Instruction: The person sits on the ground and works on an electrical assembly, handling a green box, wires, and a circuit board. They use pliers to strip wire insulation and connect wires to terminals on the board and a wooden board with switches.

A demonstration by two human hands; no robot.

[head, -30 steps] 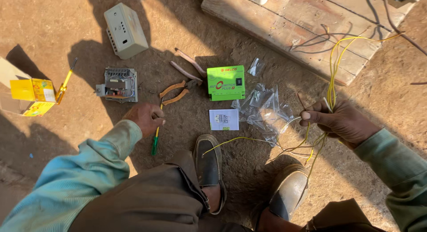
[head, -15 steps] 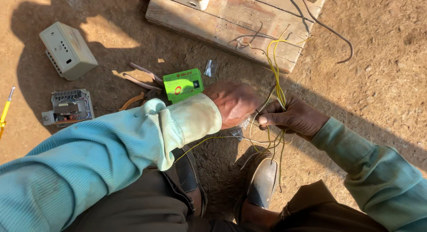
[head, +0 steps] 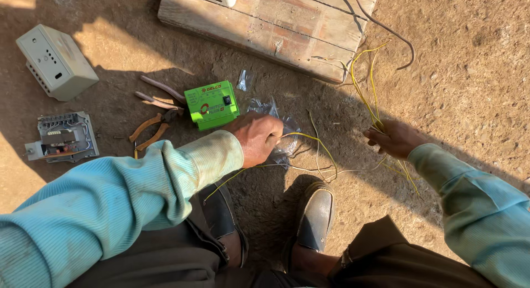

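Observation:
My left hand (head: 257,137) is closed around a thin yellow wire (head: 309,138) just above a crumpled clear plastic bag (head: 276,114) on the dirt. My right hand (head: 393,138) grips a bunch of yellow wires (head: 364,84) that run up toward a wooden board (head: 265,23). The wires loop loosely between the two hands. A small green box (head: 212,105) lies just left of my left hand.
Orange-handled pliers (head: 150,128) and a second pair of pliers (head: 159,94) lie left of the green box. A grey plastic housing (head: 55,60) and an open electrical unit (head: 62,137) sit at far left. A dark cable (head: 395,37) curls off the board. My shoes (head: 314,216) are below.
My left hand left the ground by the pliers and crossed right to the wires, then drew back a little with one yellow wire. The view shifted.

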